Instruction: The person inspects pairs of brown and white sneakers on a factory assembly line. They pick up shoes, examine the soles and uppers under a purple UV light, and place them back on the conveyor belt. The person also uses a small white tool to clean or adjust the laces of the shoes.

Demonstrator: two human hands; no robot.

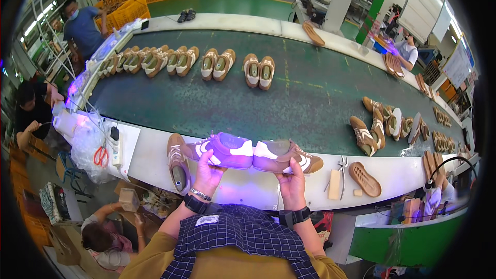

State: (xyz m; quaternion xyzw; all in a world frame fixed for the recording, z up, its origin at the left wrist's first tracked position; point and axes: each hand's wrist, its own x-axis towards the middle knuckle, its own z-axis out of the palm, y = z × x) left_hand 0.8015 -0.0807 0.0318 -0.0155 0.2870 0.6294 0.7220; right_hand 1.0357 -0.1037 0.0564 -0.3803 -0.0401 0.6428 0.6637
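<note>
My left hand (208,173) grips a sneaker (223,151) that looks purple under violet light, its toe pointing left. In my right hand (292,182) is a brown and white sneaker (287,155), toe to the right. The two heels meet, or nearly so, above the white ledge. Another brown sneaker (178,163) lies on the ledge just left of my left hand. Right of my right hand are a tan block (334,184), pliers-like metal tool (343,164) and a brown shoe sole (365,179).
A green conveyor belt (310,108) carries pairs of sneakers (259,71) at the far left and a cluster of shoes (368,134) at right. Red scissors (101,156) and a white power strip (118,147) sit at the left end. Co-workers (82,28) surround the line.
</note>
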